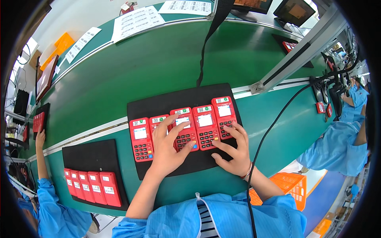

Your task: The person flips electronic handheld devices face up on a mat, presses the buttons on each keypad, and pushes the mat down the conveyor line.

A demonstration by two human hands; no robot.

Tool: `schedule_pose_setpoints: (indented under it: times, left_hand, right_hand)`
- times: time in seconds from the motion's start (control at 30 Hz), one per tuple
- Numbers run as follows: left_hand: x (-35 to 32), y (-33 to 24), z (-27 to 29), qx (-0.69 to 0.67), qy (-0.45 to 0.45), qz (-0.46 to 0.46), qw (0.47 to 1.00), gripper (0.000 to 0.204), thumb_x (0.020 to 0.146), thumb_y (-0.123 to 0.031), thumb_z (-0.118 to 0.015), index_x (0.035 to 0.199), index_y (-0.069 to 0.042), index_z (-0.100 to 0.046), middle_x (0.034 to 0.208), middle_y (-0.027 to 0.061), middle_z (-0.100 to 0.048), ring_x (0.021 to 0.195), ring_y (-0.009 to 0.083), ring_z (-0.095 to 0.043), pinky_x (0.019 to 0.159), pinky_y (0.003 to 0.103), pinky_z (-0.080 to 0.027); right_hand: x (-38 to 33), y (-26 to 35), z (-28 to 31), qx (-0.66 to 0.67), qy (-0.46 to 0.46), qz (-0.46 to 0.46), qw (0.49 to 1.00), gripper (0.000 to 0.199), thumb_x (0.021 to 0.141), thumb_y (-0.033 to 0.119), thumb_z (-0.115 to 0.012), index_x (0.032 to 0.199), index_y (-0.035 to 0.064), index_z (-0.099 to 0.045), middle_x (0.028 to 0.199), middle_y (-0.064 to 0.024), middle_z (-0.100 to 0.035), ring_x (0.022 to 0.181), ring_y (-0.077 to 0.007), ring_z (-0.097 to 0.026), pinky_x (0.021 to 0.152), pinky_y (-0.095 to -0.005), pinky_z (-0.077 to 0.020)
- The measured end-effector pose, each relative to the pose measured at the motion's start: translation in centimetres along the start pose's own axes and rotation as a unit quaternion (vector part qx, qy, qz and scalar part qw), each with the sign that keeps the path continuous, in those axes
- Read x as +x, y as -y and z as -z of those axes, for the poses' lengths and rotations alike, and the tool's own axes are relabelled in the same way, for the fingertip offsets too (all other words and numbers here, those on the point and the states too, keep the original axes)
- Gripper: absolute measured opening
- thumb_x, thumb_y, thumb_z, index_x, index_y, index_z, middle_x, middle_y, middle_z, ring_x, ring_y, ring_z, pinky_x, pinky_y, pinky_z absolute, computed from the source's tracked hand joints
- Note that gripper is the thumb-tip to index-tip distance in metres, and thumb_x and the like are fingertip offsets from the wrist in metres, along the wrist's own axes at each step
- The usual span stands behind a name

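Note:
Several red handheld payment terminals stand side by side on a black foam mat (158, 104), screens lit and keypads toward me. My left hand (167, 148) is spread over a partly covered terminal (160, 119) and the middle terminal (185, 137), its thumb by the middle keypad's lower keys. Fingers of my right hand (235, 152) reach over the keypads of a terminal right of the middle (205, 120) and the rightmost terminal (224, 111); one fingertip meets a yellow key. The leftmost terminal (140, 135) is untouched. Both hands are open and grip nothing.
On my left, a second black mat (89, 154) bears several face-down red terminals (95, 188). Beyond the green conveyor belt (158, 67) lie printed sheets (137, 23). A black cable (274, 125) hangs at my right, near an orange crate (291, 186). A co-worker's hand (40, 137) touches a terminal at far left.

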State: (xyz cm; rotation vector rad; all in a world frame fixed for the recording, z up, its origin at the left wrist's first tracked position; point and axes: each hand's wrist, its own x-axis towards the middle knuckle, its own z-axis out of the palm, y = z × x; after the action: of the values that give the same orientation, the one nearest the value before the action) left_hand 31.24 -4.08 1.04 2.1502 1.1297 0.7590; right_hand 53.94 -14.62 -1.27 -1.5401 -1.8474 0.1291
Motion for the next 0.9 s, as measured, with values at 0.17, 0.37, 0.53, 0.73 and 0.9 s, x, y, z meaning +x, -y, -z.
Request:
schedule_pose_setpoints:
  times: [0.17, 0.37, 0.53, 0.73, 0.9]
  left_hand:
    - [-0.4, 0.6, 0.2, -0.018, 0.024, -0.021, 0.999, 0.056, 0.077, -0.014, -0.085, 0.129, -0.018, -0.068, 0.153, 0.0115, -0.044, 0.141, 0.0342, -0.041, 0.116, 0.050, -0.030]
    - [-0.4, 0.5, 0.4, -0.010, 0.028, -0.016, 0.999, 0.055, 0.075, -0.014, -0.086, 0.128, -0.017, -0.069, 0.153, 0.0124, -0.044, 0.141, 0.0350, -0.041, 0.116, 0.051, -0.030]
    - [-0.5, 0.9, 0.0, 0.021, 0.025, -0.065, 0.997, 0.056, 0.076, -0.025, -0.088, 0.127, -0.016, -0.069, 0.153, 0.0137, -0.044, 0.139, 0.0365, -0.042, 0.115, 0.052, -0.031]
    - [-0.1, -0.7, -0.9, 0.123, 0.017, -0.068, 0.990, 0.073, 0.067, -0.047, -0.093, 0.128, -0.016, -0.069, 0.152, 0.0151, -0.045, 0.138, 0.0395, -0.041, 0.113, 0.054, -0.033]
    - [-0.2, -1.0, -1.4, 0.162, 0.011, -0.057, 0.985, 0.074, 0.068, -0.048, -0.092, 0.130, -0.017, -0.068, 0.153, 0.0144, -0.045, 0.137, 0.0392, -0.042, 0.112, 0.054, -0.034]
  right_hand:
    - [-0.3, -0.4, 0.0, -0.005, 0.004, 0.021, 1.000, 0.029, 0.072, 0.021, -0.087, 0.100, 0.0182, -0.080, 0.136, -0.0138, -0.057, 0.140, -0.0427, -0.040, 0.114, -0.0597, -0.0352]
    - [-0.4, -0.7, 0.8, 0.021, -0.005, -0.009, 1.000, 0.034, 0.073, 0.015, -0.085, 0.107, 0.0157, -0.078, 0.135, -0.0130, -0.057, 0.136, -0.0435, -0.046, 0.113, -0.0560, -0.0398]
    - [-1.7, -2.1, 2.4, -0.075, -0.036, -0.100, 0.992, 0.042, 0.075, 0.014, -0.084, 0.116, 0.0138, -0.075, 0.137, -0.0138, -0.057, 0.136, -0.0438, -0.047, 0.110, -0.0542, -0.0424]
    - [-1.7, -2.7, 2.1, -0.087, -0.019, -0.077, 0.993, 0.041, 0.075, 0.013, -0.086, 0.115, 0.0136, -0.076, 0.127, -0.0133, -0.060, 0.133, -0.0435, -0.050, 0.108, -0.0527, -0.0456]
    - [-1.6, -3.0, 1.8, -0.088, -0.049, -0.035, 0.994, 0.041, 0.073, 0.010, -0.084, 0.112, 0.0134, -0.074, 0.119, -0.0124, -0.061, 0.125, -0.0430, -0.055, 0.101, -0.0514, -0.0513]
